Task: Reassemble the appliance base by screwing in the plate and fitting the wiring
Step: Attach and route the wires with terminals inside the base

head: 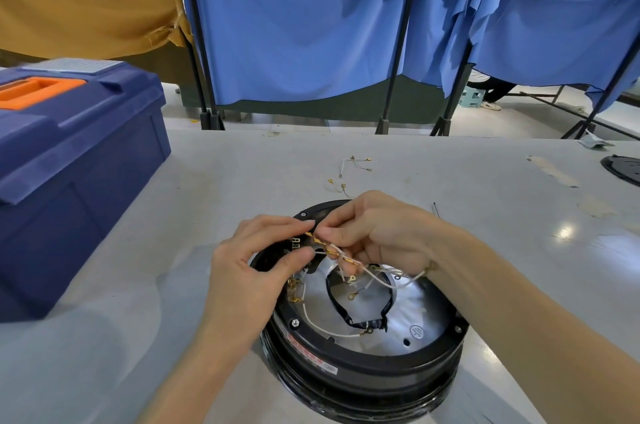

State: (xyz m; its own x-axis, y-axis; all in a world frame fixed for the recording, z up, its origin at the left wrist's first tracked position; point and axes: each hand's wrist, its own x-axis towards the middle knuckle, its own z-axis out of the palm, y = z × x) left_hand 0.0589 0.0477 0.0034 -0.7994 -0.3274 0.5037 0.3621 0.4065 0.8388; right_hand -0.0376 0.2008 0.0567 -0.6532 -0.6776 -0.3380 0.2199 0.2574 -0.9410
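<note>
both hands above the round base (363,354) on the table (485,181): left hand (256,271) and right hand (377,233) pinching the wire bundle (346,259); toolbox (69,164) at left, loose wires (353,167) behind

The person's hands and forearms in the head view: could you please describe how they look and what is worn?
The left hand and right hand are bare: no gloves, rings or watch visible. Both forearms are bare, no sleeves in view. Visible nails look short, unpainted.
</note>
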